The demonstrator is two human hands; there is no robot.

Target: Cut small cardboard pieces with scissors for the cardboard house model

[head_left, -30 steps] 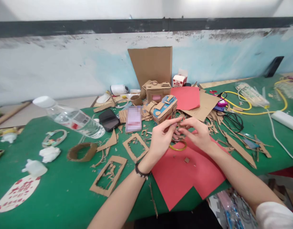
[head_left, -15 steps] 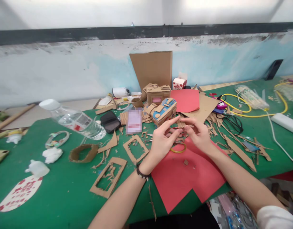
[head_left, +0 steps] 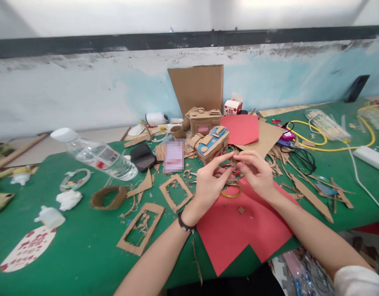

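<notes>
My left hand [head_left: 210, 179] and my right hand [head_left: 257, 176] meet fingertip to fingertip above a sheet of red paper [head_left: 228, 232]. Both have fingers bent and pinched together; whatever is between the fingertips is too small and hidden to make out. Directly beneath them, scissors show a yellow handle loop [head_left: 231, 194], a reddish loop and blade tips left of my left hand. Whether the scissors rest on the paper or against my fingers I cannot tell. A small square of cardboard [head_left: 240, 210] lies on the red paper. Just behind my hands stands a blue-and-brown cardboard model [head_left: 214, 144].
Two cardboard frames [head_left: 141, 230] lie left of my left arm. Farther left are a tilted water bottle [head_left: 100, 158], a brown ring [head_left: 108, 197] and a small squeeze bottle [head_left: 51, 217]. Cardboard scraps [head_left: 311, 197], black cable [head_left: 303, 161] and yellow hose [head_left: 340, 149] occupy the right.
Almost nothing differs. The view has shifted very slightly; both hands stay together above the red paper, with the right fingers moved a touch.
</notes>
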